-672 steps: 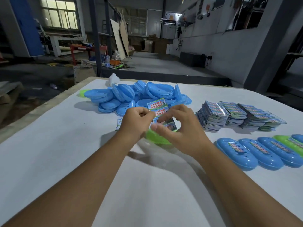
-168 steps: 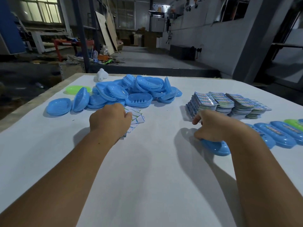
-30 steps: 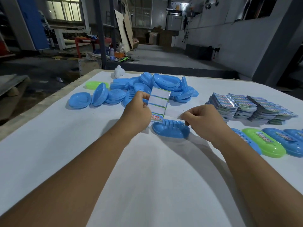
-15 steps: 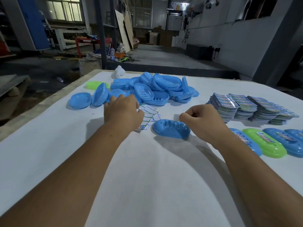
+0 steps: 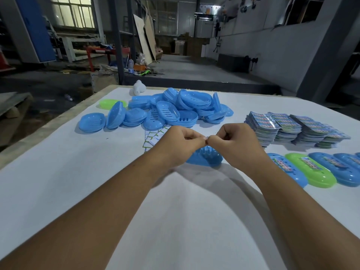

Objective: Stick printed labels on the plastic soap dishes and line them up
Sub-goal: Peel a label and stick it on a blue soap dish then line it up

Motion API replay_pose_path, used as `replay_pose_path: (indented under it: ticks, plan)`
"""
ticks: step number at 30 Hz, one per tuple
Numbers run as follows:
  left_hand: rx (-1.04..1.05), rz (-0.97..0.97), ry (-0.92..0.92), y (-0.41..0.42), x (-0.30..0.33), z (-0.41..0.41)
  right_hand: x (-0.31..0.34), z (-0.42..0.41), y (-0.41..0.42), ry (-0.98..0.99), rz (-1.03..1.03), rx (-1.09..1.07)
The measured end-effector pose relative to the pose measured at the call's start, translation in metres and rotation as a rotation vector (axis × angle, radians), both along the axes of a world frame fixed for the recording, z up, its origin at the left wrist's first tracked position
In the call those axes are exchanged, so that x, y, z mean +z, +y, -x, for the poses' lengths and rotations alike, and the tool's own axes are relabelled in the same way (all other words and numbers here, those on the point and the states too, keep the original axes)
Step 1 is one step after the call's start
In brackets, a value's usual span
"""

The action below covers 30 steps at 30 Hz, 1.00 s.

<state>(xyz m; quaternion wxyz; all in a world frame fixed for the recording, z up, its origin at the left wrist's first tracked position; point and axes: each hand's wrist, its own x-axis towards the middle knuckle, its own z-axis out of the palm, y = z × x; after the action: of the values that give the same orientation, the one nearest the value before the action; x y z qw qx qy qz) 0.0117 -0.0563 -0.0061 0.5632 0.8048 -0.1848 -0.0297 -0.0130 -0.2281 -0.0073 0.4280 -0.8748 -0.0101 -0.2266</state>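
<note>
Fingers (image 5: 202, 140) of both hands now pinched tip to tip over blue soap dish (image 5: 206, 157), likely on a label, too small to confirm. Left hand (image 5: 181, 145) off the label sheets (image 5: 153, 138), up beside right hand (image 5: 235, 143) since half a second ago. Sticking next. Labelled row (image 5: 319, 170) close right; bare counter (image 5: 175, 211) open nearer the body.

No legible text anywhere. Printed labels on the lined-up soap dishes (image 5: 311, 169) at 3 o'clock: multicoloured print, characters too small and blurred to read. Same for the label stacks (image 5: 292, 129) at 2 o'clock: colourful rows, unreadable. Loose label sheets (image 5: 153, 138) at 12 o'clock of the hands: white blanks with green edging, nothing printed that can be made out.
</note>
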Motion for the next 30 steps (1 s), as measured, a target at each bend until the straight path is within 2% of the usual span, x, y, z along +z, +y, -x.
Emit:
replay_pose_path:
  ticks: [6,15,21,30]
  plan:
    - [-0.008,0.021,0.04,0.0003,-0.0031,-0.0012,0.0011,0.0013,0.0007,-0.001,0.014,0.025]
    - [0.04,0.091,0.061,0.0091,0.0037,0.0002,0.0022,0.0042,-0.0002,-0.074,0.029,0.216]
    - [0.092,0.112,0.071,0.0065,0.0051,0.0008,0.0026,-0.0022,-0.0059,0.023,0.033,-0.029]
    - [0.143,0.134,0.089,0.0061,0.0033,-0.0027,0.0045,-0.0011,-0.0089,0.106,-0.145,-0.024]
